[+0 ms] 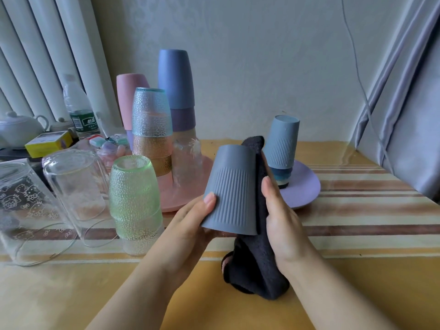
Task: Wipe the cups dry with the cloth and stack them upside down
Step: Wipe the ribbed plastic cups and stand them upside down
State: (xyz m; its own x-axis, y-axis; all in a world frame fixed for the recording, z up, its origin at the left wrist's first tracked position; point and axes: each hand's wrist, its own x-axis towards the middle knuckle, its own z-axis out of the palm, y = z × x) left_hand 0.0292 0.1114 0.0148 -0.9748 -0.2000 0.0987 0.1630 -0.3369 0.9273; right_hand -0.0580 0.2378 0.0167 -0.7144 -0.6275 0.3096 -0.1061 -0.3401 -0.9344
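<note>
Hands held work above the table [357, 270]: left hand [190, 225] gripped an upturned grey cup [232, 191] (ribbed sides), right hand [283, 215] pressed a black cloth [256, 263] against it.

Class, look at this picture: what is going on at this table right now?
A person is drying a grey cup. The left hand holds it upside down above the table, while the right hand presses a black cloth against its side. Behind it, a stack of similar cups stands upside down on a purple plate. More upturned cups and glasses stand on and around a pink plate to the left.
</note>
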